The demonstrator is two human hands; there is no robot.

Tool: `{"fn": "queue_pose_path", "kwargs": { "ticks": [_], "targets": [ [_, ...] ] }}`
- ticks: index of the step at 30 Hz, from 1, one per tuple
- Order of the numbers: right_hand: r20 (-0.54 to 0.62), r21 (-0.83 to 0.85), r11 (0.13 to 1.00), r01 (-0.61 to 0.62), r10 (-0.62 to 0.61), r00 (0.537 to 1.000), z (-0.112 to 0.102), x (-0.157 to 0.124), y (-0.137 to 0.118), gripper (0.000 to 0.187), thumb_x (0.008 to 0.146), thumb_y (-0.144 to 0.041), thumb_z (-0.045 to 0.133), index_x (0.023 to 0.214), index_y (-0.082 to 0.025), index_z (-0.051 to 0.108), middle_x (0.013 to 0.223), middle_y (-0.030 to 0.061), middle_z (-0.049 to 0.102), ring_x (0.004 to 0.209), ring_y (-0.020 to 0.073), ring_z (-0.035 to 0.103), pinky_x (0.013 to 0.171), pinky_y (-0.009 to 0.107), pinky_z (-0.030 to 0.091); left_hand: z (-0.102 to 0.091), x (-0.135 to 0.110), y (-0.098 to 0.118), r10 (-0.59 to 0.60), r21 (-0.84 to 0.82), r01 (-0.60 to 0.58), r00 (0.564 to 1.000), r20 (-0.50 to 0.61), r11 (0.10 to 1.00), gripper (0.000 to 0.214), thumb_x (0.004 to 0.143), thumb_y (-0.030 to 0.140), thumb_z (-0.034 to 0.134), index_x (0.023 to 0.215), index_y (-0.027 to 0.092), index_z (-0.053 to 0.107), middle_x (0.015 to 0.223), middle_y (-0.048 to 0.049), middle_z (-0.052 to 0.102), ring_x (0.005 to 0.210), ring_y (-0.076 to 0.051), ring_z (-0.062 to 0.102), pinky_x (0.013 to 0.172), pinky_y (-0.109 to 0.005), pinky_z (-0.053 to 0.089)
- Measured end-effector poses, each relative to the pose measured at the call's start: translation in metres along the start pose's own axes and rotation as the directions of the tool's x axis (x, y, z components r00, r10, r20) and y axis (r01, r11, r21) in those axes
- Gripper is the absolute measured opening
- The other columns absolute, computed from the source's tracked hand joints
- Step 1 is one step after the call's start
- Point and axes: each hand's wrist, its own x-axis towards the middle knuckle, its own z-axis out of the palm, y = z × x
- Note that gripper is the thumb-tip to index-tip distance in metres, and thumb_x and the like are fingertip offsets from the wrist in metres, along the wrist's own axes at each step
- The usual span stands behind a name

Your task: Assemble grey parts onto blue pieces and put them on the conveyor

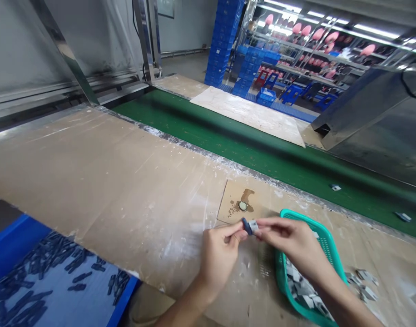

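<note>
Between my two hands, a dark blue-grey plastic piece [246,226] meets a light grey block [253,226]. My left hand [221,250] pinches the dark piece between thumb and fingertips. The grey block is pinched by my right hand [293,238], which is above the edge of a green basket [330,245]. More light grey blocks [305,293] fill the basket, partly hidden by my right forearm. Just beyond my hands, a small round cap [243,206] with wet brown stains around it sits on a square board [228,195].
A blue bin [117,309] at lower left holds many dark pieces [37,259]. Loose grey blocks [366,286] lie right of the basket. Behind the worktable [126,181] runs a green conveyor belt [201,131] carrying small pieces [335,187]. Blue crates [223,41] are stacked at the back.
</note>
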Motion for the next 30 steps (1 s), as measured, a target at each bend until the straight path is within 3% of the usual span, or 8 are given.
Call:
{"fn": "queue_pose_path", "kwargs": {
  "ticks": [2, 5, 8, 12, 15, 20, 25, 30],
  "targets": [
    [-0.170, -0.096, 0.995, -0.004, -0.012, 0.985, -0.017, 0.038, 0.012, 0.026, 0.064, -0.032, 0.071, 0.083, -0.015, 0.072, 0.072, 0.0075, 0.073, 0.071, 0.0250, 0.069, 0.067, 0.032, 0.055, -0.008, 0.007, -0.009, 0.115, 0.303, -0.130, 0.991, 0.066, 0.944, 0.044, 0.085, 0.020, 0.052, 0.128, 0.017, 0.043, 0.124, -0.0099, 0.054, 0.110, -0.025, 0.053, 0.096, -0.042, 0.045],
    [-0.461, -0.147, 0.984, -0.097, 0.019, 0.887, -0.056, 0.105, 0.031, 0.022, 0.067, -0.028, 0.070, 0.082, -0.012, 0.070, 0.067, 0.0077, 0.072, 0.078, 0.0270, 0.068, 0.073, 0.033, 0.050, -0.020, 0.012, -0.027, 0.231, 0.679, -0.369, 0.929, 0.289, 0.635, 0.055, 0.087, 0.024, 0.047, 0.136, 0.015, 0.025, 0.141, -0.0089, 0.031, 0.131, -0.026, 0.025, 0.107, -0.054, 0.025],
    [-0.572, -0.111, 0.979, -0.172, 0.079, 0.817, -0.090, 0.157, 0.041, 0.021, 0.079, -0.028, 0.063, 0.091, -0.011, 0.065, 0.086, 0.0082, 0.068, 0.082, 0.0214, 0.065, 0.075, 0.035, 0.050, -0.022, 0.016, -0.042, 0.169, 0.791, -0.505, 0.863, 0.477, 0.345, 0.056, 0.085, 0.027, 0.050, 0.135, 0.018, 0.026, 0.143, -0.0084, 0.025, 0.133, -0.028, 0.018, 0.105, -0.061, 0.021],
    [-0.591, -0.069, 0.977, -0.200, 0.122, 0.798, -0.108, 0.174, 0.045, 0.025, 0.087, -0.029, 0.055, 0.106, -0.013, 0.057, 0.103, 0.0064, 0.061, 0.086, 0.0170, 0.061, 0.074, 0.036, 0.051, -0.017, 0.019, -0.045, 0.136, 0.823, -0.541, 0.841, 0.524, 0.176, 0.054, 0.086, 0.027, 0.047, 0.136, 0.025, 0.025, 0.144, -0.0089, 0.019, 0.132, -0.029, 0.018, 0.103, -0.063, 0.023],
    [-0.572, -0.074, 0.985, -0.156, 0.087, 0.816, -0.108, 0.144, 0.048, 0.023, 0.080, -0.025, 0.061, 0.098, -0.011, 0.064, 0.091, 0.0090, 0.068, 0.082, 0.0207, 0.065, 0.076, 0.034, 0.050, -0.017, 0.015, -0.043, 0.133, 0.840, -0.525, 0.850, 0.509, 0.139, 0.051, 0.088, 0.030, 0.044, 0.136, 0.026, 0.027, 0.144, -0.0086, 0.019, 0.132, -0.029, 0.017, 0.103, -0.064, 0.023],
    [-0.452, -0.080, 0.993, -0.090, 0.044, 0.891, -0.103, 0.041, 0.054, 0.030, 0.073, -0.035, 0.061, 0.098, -0.018, 0.068, 0.094, 0.0067, 0.072, 0.085, 0.0248, 0.067, 0.079, 0.033, 0.051, -0.023, -0.010, -0.044, 0.165, 0.858, -0.505, 0.857, 0.487, 0.089, 0.050, 0.090, 0.034, 0.038, 0.137, 0.028, 0.022, 0.146, -0.0091, 0.015, 0.134, -0.029, 0.014, 0.101, -0.064, 0.025],
    [-0.489, -0.112, 0.970, -0.214, 0.133, 0.862, -0.090, -0.049, 0.062, 0.033, 0.066, -0.048, 0.061, 0.088, -0.025, 0.071, 0.088, 0.0045, 0.073, 0.088, 0.0301, 0.066, 0.073, 0.037, 0.055, -0.025, -0.043, -0.042, 0.227, 0.889, -0.458, 0.867, 0.443, 0.015, 0.050, 0.088, 0.037, 0.042, 0.135, 0.032, 0.028, 0.147, -0.0142, 0.010, 0.133, -0.039, 0.008, 0.095, -0.072, 0.024],
    [-0.436, -0.247, 0.967, -0.064, -0.052, 0.898, -0.049, -0.102, 0.067, 0.027, 0.070, -0.047, 0.060, 0.086, -0.028, 0.071, 0.089, 0.0047, 0.072, 0.081, 0.0284, 0.067, 0.069, 0.038, 0.057, -0.020, -0.076, -0.039, 0.192, 0.879, -0.463, 0.878, 0.438, 0.112, 0.050, 0.086, 0.036, 0.047, 0.134, 0.032, 0.032, 0.147, -0.0172, 0.002, 0.131, -0.045, 0.004, 0.091, -0.076, 0.020]
  ]
}}
